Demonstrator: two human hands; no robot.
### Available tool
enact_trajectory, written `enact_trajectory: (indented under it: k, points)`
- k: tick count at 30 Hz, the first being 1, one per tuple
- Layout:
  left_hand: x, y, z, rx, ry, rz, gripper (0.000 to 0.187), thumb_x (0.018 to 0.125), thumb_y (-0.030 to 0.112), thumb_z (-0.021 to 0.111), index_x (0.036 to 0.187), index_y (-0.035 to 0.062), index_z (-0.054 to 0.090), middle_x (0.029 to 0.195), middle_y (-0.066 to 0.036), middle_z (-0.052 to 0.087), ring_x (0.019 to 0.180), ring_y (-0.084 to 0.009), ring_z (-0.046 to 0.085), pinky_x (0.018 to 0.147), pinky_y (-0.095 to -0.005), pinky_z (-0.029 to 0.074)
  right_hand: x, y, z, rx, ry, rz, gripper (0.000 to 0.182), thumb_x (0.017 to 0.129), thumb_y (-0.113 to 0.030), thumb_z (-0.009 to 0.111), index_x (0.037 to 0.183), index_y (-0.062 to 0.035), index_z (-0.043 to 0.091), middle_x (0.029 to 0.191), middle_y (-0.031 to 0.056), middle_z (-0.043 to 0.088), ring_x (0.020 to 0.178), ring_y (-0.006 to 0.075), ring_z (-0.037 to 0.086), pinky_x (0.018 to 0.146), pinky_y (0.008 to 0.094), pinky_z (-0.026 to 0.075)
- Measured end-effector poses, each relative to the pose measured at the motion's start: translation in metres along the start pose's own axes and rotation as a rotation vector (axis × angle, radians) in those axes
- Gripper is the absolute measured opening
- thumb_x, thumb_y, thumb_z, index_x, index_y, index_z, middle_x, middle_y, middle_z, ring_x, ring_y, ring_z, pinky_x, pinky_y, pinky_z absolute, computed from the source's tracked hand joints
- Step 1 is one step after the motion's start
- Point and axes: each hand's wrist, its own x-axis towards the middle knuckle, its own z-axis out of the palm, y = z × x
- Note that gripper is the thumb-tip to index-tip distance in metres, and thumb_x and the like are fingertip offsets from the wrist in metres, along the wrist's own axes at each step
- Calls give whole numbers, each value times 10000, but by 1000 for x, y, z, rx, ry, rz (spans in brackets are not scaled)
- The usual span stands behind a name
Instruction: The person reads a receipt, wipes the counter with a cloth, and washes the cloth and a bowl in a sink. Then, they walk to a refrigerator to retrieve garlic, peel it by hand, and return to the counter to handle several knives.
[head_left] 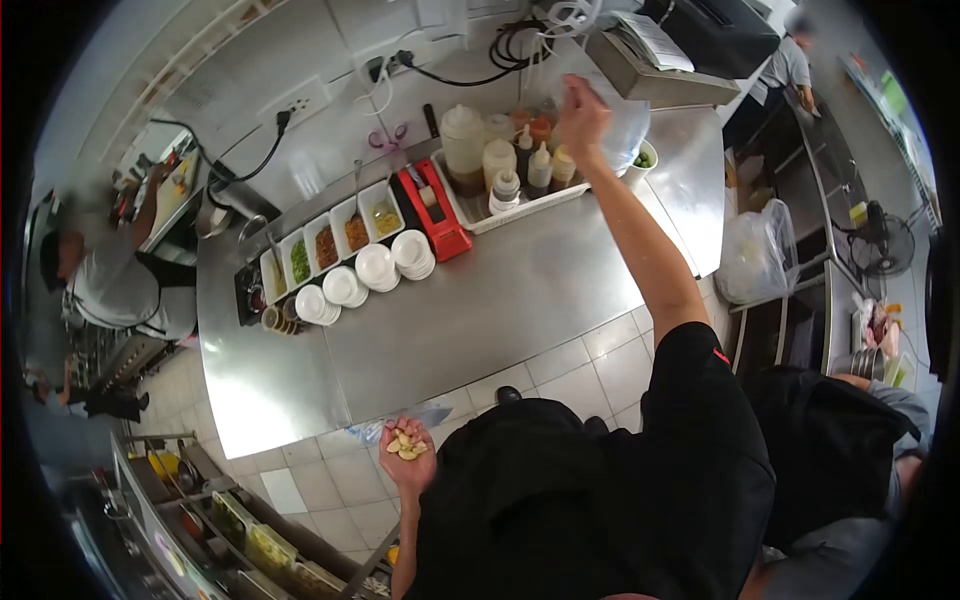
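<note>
My left hand, palm up and cupped, holds a small pile of pale yellow pieces that look like peeled cloves or nuts. A clear plastic bag shows just behind its fingers. My right hand is raised at the back of the steel counter, its fingers drawn together; I cannot tell what, if anything, is between them. Beside it is a cloudy plastic bag. Below that hand, squeeze bottles of sauce stand in a white tray.
On the steel counter are stacked white dishes, white containers of chopped toppings and a red dispenser. A white cup of green limes is at the right. One person works at left, another stands close at my right.
</note>
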Motion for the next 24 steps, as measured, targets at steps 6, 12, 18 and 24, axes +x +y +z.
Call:
enact_trajectory:
  k: [6, 12, 18, 24]
  points:
    - [19, 18, 17, 108, 146, 137, 143, 880, 173, 427, 794, 90, 506, 752, -53, 493, 631, -160, 434, 563, -262, 405, -75, -139, -22, 519, -582, -909, 144, 650, -104, 572, 792, -83, 576, 675, 50, 508, 650, 221, 514, 591, 329, 414]
    - [13, 83, 9, -58, 20, 333, 127, 883, 156, 417, 832, 57, 478, 814, -73, 437, 724, -177, 420, 586, -272, 394, -280, -216, -28, 867, -1295, -1202, 149, 725, -155, 554, 854, -84, 580, 803, 37, 543, 858, 207, 505, 817, 322, 371]
    - [31, 111, 31, 119, -56, 413, 161, 879, 167, 432, 795, 45, 495, 787, -75, 454, 673, -173, 437, 572, -272, 392, -275, -267, -35, 899, -1611, -128, 270, 857, -271, 501, 1022, -69, 571, 968, 70, 576, 947, 231, 516, 866, 378, 386]
    - [71, 62, 72, 1457, -660, 1131, 81, 698, 81, 589, 736, 10, 597, 812, -114, 571, 735, -249, 562, 672, -355, 456, -290, -318, -65, 1718, -1089, 2090, 394, 932, -328, 359, 1212, -60, 428, 1147, 92, 507, 1054, 220, 486, 895, 380, 401]
